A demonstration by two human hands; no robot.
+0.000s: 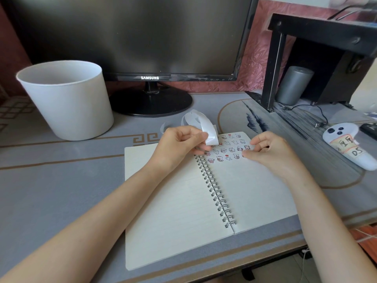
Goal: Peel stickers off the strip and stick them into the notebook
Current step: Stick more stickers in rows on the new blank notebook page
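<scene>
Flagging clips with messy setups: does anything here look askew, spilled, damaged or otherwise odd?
Nothing is spilled or damaged. The notebook lies at an angle to the desk edge, and the strip pinched in the left hand trails loose curls onto the desk behind it. The stickers sit in rough rows on the right page.

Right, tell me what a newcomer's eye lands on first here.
The open spiral notebook in the centre draws the eye, with small cartoon stickers clustered at the top of its right page. Over it the left hand grips a curling white strip, and the right hand touches the page at the stickers' edge. Behind stand a big white bucket on the left and a dark monitor.
</scene>
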